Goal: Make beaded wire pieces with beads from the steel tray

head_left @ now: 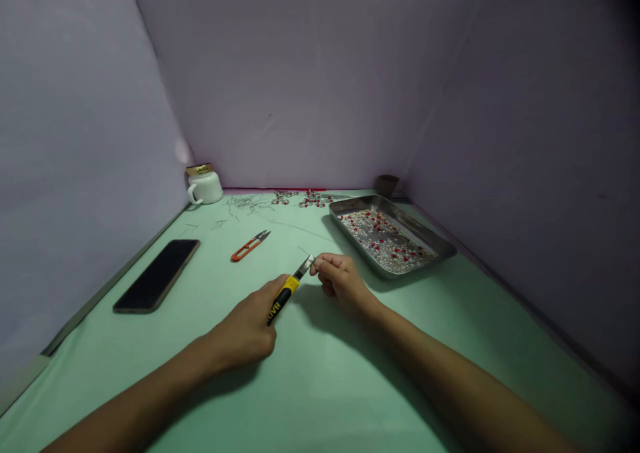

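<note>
In my left hand [247, 323], the fingers wrap round the yellow and black handles of a pair of pliers [286, 294]. The metal jaws point up and to the right, ending right at the fingertips of my right hand [343, 281]. Thumb and forefinger of that hand are pinched on what looks like a thin wire [303, 250], at the jaw tips. Its far end shows as a fine line over the cloth. Whatever sits between the jaws is too small to make out.
Right of my hands stands a metal tray [367, 256] of red, clear and pale beads. Orange thread snips [250, 245] and a phone [157, 276] lie to the left. Behind are loose wires [247, 203], beaded pieces [315, 200], a white mug [206, 188] and a dark cup [387, 186].
</note>
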`<state>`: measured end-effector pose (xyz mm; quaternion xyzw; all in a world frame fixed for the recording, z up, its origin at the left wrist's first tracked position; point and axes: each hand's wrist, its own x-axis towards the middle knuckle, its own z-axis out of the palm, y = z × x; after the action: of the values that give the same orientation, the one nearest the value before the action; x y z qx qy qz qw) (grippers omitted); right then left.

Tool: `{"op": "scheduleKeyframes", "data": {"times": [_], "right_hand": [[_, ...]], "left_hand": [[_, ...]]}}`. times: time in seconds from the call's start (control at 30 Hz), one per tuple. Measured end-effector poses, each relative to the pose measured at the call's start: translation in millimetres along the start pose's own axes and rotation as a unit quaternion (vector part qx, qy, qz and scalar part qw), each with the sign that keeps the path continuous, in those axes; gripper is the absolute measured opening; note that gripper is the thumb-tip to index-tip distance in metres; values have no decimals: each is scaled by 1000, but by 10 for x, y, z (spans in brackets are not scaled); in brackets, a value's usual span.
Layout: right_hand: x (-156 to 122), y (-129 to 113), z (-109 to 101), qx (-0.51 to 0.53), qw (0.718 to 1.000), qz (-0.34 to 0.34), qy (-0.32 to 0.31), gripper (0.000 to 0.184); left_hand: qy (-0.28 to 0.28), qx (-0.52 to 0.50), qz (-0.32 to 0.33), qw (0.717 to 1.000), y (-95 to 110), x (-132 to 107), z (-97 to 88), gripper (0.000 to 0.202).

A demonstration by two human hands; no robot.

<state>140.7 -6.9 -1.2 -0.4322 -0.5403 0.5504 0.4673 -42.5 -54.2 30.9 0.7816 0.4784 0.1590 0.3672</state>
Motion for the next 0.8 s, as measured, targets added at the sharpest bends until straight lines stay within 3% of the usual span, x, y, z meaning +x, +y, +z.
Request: {"op": "scheduleKeyframes", "data": {"times": [0.13, 0.23, 0.33, 0.43, 0.57, 0.63, 0.7, 0.8], "right_hand": [[32, 45, 0, -42, 999, -15, 18, 17], [58, 77, -20, -84, 995, -46, 32, 18], [56, 79, -39, -128, 987, -87, 34, 20], [29, 71, -52, -169, 976, -132, 28, 20], [-1, 84, -71, -209, 962, -175, 23, 20], [-6, 95, -76, -243, 949, -199, 22, 21], [-7, 107, -74, -277, 936, -217, 21, 22], [-5, 127, -57, -292, 933, -207, 29, 24]], "left_hand": [[67, 147, -66, 985, 38, 13, 88, 78], [76, 185, -87, 976, 55, 28, 111, 82], [54, 90, -43, 994, 36, 22, 66, 72], [-15, -67, -19, 997, -2, 7, -16, 41], [-146, -275, -87, 946, -56, 13, -107, 35], [-176, -317, -97, 927, -72, 23, -128, 37], [-157, -290, -96, 939, -65, 24, -126, 34], [-71, -166, -66, 981, -18, 6, -74, 38]]}}
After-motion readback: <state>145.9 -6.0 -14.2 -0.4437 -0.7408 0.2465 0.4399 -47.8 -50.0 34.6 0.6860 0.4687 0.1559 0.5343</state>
